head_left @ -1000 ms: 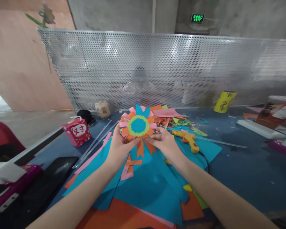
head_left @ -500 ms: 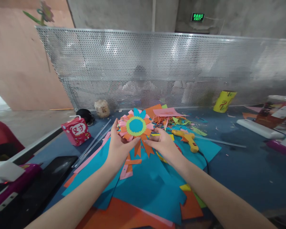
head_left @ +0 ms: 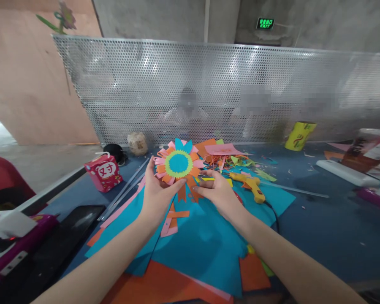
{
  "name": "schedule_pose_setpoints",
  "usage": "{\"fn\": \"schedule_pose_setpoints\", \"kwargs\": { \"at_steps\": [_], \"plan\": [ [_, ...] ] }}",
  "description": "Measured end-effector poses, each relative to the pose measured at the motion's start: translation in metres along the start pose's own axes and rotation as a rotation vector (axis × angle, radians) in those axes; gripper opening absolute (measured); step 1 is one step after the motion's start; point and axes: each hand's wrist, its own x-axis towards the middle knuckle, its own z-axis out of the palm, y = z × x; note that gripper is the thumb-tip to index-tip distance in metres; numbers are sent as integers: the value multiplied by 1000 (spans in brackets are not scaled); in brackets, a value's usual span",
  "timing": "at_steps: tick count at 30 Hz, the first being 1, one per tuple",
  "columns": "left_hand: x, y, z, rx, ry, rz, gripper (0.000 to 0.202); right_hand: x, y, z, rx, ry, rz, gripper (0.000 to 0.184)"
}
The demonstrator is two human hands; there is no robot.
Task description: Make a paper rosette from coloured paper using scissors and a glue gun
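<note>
We held the paper flower (head_left: 178, 164) above the blue sheets (head_left: 202, 240) near the middle of the table (head_left: 319, 219), left hand (head_left: 156, 196) and right hand (head_left: 220, 193) each with a closed grip on its lower petals, since it seemed light, thin and easily creased.

The flower (head_left: 178, 165) is matt cut paper, layered in orange, pink, green and blue; the blue sheets (head_left: 196, 240) beneath look equally matt and smooth; the far screen (head_left: 228, 88) is perforated shiny metal; the yellow glue gun (head_left: 251, 185) seems glossy plastic; the red carton (head_left: 104, 172) at left looks printed card.
</note>
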Motion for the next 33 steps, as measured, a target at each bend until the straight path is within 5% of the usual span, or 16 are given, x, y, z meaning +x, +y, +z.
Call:
{"fn": "schedule_pose_setpoints", "kwargs": {
  "at_steps": [16,24,33],
  "plan": [
    [10,2,-7,30,14,87,90,-3,-2,1,60,-83,12,50],
    [13,14,-10,70,34,129,86,-7,-9,-4,102,-19,15,39],
    [25,20,-20,61,81,244,84,-24,-51,-27,224,30,-469,4]
  ]
}}
